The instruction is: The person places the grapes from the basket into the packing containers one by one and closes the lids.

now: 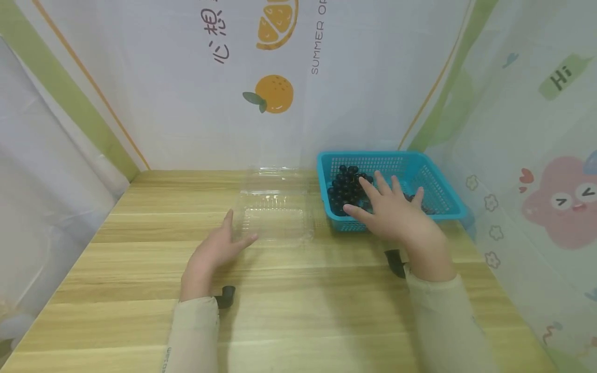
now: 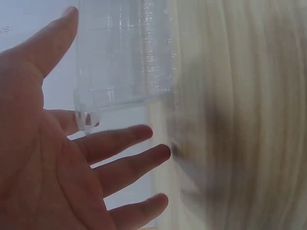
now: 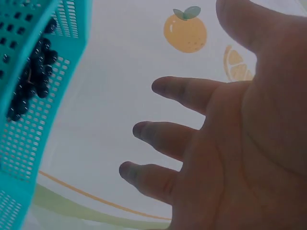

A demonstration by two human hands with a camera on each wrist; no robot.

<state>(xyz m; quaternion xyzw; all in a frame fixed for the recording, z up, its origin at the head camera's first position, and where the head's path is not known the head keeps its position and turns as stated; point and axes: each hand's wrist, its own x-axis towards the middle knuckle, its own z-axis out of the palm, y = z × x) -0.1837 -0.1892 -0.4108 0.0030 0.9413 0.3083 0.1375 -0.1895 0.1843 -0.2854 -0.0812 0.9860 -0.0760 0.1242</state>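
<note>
The dark grapes (image 1: 342,189) lie bunched in the left part of the blue basket (image 1: 436,184), which stands at the far right of the table (image 1: 289,305); a few more dark bits show between your fingers. Your right hand (image 1: 396,212) hangs over the basket's near side, fingers straight and spread wide, holding nothing, apart from the grapes. To the left of the basket sits a clear plastic container (image 1: 275,225), its lid (image 1: 275,178) laid open toward the far edge. Your left hand (image 1: 214,251) is at the container's near left corner, fingers extended and parted, gripping nothing; you cannot tell whether they touch the plastic. Pale sleeves (image 1: 193,336) cover your forearms. Beyond the table hangs a white cloth (image 1: 186,119) printed with an orange (image 1: 274,94).
</note>
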